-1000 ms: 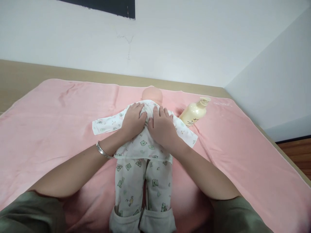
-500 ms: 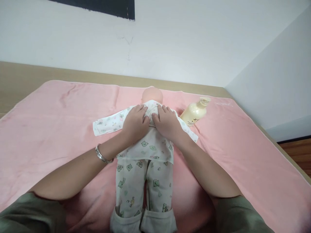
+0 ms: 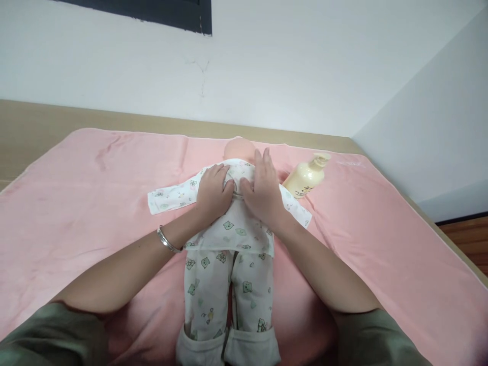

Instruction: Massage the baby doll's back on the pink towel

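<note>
A doll lies on a pink cloth (image 3: 125,213), its bare head (image 3: 239,149) toward the wall. It wears a white printed top (image 3: 236,229) and matching trousers (image 3: 251,290) with folded cuffs; its sleeves spread to both sides. My left hand (image 3: 215,190) rests on the left side of the top's upper part, fingers spread and holding nothing. On the right side of the chest, my right hand (image 3: 263,190) has its thumb near the top and its fingers raised, pointing toward the wall. A silver bracelet circles my left wrist.
A cream pump bottle (image 3: 305,178) leans over the cloth, right of the doll's shoulder. Behind the cloth runs a wooden edge (image 3: 160,122) along the white wall. A dark panel is on the wall above.
My right hand's fingers have lifted from the top and straightened toward the wall. My left hand has shifted slightly right and stays on the top.
</note>
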The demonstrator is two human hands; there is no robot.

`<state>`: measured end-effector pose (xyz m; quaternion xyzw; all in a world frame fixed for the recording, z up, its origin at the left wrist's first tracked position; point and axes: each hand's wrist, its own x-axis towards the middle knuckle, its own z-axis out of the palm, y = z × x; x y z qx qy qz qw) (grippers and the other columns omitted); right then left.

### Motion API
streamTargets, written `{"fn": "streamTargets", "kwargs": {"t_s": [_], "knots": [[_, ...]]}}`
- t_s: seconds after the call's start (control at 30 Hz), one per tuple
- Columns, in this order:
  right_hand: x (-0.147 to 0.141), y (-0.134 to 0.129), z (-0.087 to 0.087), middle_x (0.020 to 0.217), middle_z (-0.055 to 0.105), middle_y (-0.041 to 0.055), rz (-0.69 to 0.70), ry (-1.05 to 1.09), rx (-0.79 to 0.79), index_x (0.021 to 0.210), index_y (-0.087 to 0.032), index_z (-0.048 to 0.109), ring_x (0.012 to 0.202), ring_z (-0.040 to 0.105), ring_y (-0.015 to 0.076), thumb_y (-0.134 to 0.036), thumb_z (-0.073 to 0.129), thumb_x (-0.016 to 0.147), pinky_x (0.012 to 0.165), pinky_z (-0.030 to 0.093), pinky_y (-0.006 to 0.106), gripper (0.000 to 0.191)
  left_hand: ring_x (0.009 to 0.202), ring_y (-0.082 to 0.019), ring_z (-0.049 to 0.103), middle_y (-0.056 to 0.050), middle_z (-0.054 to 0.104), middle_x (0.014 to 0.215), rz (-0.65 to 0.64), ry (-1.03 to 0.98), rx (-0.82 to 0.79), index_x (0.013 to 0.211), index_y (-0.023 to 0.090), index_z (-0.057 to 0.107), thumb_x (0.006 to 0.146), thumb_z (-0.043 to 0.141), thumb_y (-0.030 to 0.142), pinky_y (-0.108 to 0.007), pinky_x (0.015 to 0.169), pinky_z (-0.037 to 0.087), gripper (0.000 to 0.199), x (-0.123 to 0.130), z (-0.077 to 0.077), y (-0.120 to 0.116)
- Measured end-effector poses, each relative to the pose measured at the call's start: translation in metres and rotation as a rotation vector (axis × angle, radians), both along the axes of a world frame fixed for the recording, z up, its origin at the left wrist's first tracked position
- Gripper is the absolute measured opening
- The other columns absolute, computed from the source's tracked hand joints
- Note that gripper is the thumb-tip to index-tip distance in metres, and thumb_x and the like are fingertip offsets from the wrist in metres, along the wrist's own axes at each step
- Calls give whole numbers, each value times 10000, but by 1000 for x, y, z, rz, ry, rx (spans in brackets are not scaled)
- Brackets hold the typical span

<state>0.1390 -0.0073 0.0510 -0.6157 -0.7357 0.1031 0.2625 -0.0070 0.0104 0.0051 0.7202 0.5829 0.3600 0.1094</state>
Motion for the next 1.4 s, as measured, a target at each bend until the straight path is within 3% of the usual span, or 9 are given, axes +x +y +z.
{"fn": "streamTargets", "kwargs": {"t_s": [0.1,0.27,0.47,0.7,0.87,0.97,1.1,1.2,1.4], "knots": [[1,-1,-1,1794,74,156,13,47,80,1688,-122,179,1676,94,304,-270,421,954,1324,255,579,787,1388,-345,550,-202,634,1461,-4,-1,4,1402,46,621,960,335,333,-556,1247,411,600,-1,-1,1],[2,3,-8,1786,102,187,79,2,4,1634,-108,335,1656,167,358,-326,466,978,1303,294,583,704,1388,-322,557,-159,645,1460,0,-10,26,1379,115,638,958,356,344,-536,1244,425,556,-2,-5,2],[2,-3,-1,1800,74,115,23,-16,144,1694,-171,187,1673,102,307,-293,448,989,1282,352,529,762,1372,-307,569,-139,656,1443,9,-8,38,1360,153,646,967,348,334,-531,1238,435,525,-1,-4,1],[-1,-3,1,1623,508,132,167,-85,9,1416,-169,641,1537,433,306,-247,392,996,1304,278,588,494,1364,-318,574,-171,662,1425,-3,-11,9,1341,110,647,940,349,323,-524,1234,437,543,-1,1,1],[4,-13,19,1744,308,110,104,-50,185,1538,-153,514,1629,282,249,-212,350,987,1333,245,532,578,1424,-294,535,-137,631,1474,23,-44,3,1359,161,628,952,363,321,-518,1280,396,512,-1,-2,-2],[2,-5,4,1743,307,121,105,-96,153,1533,-148,515,1651,218,290,-203,379,981,1326,228,591,571,1514,-293,447,-136,575,1540,63,-83,34,1354,157,630,956,364,306,-504,1315,350,501,-2,-6,-4],[2,13,-14,1669,434,179,181,-78,72,1372,-126,650,1595,337,368,-197,444,953,1282,302,642,472,1444,-281,525,-120,640,1465,35,-146,59,1301,166,657,916,387,278,-491,1295,378,484,-2,-7,-5],[8,16,-10,1699,399,128,177,21,168,1262,-157,695,1611,316,344,-179,464,926,1301,328,583,409,1371,-285,585,-132,679,1413,19,-183,45,1289,147,670,886,406,283,-486,1252,426,501,-1,-5,-5],[7,7,-11,1717,372,95,175,28,296,1423,-189,600,1644,253,286,-168,447,951,1338,272,570,496,1325,-296,612,-147,701,1384,11,-198,74,1277,130,684,867,420,307,-492,1220,444,518,-2,-4,-4]]}}
